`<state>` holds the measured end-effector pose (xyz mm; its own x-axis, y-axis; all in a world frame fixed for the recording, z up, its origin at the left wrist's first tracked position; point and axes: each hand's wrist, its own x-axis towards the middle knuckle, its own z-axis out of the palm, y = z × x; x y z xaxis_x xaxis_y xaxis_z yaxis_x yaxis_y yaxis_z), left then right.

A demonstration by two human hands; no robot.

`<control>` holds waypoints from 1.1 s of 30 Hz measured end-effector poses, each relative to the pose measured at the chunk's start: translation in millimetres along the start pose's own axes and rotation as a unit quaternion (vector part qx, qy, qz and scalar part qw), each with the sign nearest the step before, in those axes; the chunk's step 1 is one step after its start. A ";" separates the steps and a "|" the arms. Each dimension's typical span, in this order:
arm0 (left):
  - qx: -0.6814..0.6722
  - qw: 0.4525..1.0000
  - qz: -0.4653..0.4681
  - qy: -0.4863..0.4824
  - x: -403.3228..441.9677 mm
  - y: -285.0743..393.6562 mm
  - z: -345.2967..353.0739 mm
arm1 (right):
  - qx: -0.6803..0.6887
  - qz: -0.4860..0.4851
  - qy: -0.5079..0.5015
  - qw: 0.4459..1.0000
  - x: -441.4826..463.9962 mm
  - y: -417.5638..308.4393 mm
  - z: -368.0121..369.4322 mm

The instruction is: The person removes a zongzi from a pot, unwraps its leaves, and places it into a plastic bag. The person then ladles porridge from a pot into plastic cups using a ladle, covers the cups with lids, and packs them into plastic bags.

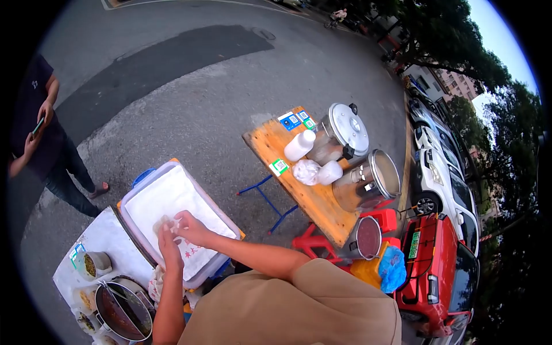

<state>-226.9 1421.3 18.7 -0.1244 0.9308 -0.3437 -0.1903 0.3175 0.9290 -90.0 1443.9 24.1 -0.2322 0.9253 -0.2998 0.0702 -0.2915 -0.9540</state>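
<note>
Pale wrapper (163, 221) held in left hand (170, 247) over white cloth (164, 195), projecting forward, long axis unclear; right hand (192, 229) narrow, close beside it, grip cannot be told.

Crumpled, translucent whitish film (163, 222) is showing at the fingertips of both hands (170, 247), above white cloth (150, 198).

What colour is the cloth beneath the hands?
The cloth is white, with red markings; the head view shows it best.
</note>
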 end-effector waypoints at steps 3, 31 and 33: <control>0.045 0.999 -0.002 -0.008 -2.7 -25.9 -5.0 | -0.133 -0.046 0.032 0.990 -5.5 22.4 3.8; 0.746 0.630 0.198 0.082 -46.9 -16.7 139.5 | -0.526 0.025 0.471 0.708 -470.1 -25.6 -677.6; 0.671 0.688 0.277 -0.001 -27.3 -15.0 204.5 | -0.650 0.104 0.436 0.613 -509.2 -24.3 -735.6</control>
<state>-21.5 1428.1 42.3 0.1855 0.9760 0.1136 0.9560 -0.2060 0.2087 740.2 1158.2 197.9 0.4794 0.8446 0.2383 0.8570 -0.5090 0.0799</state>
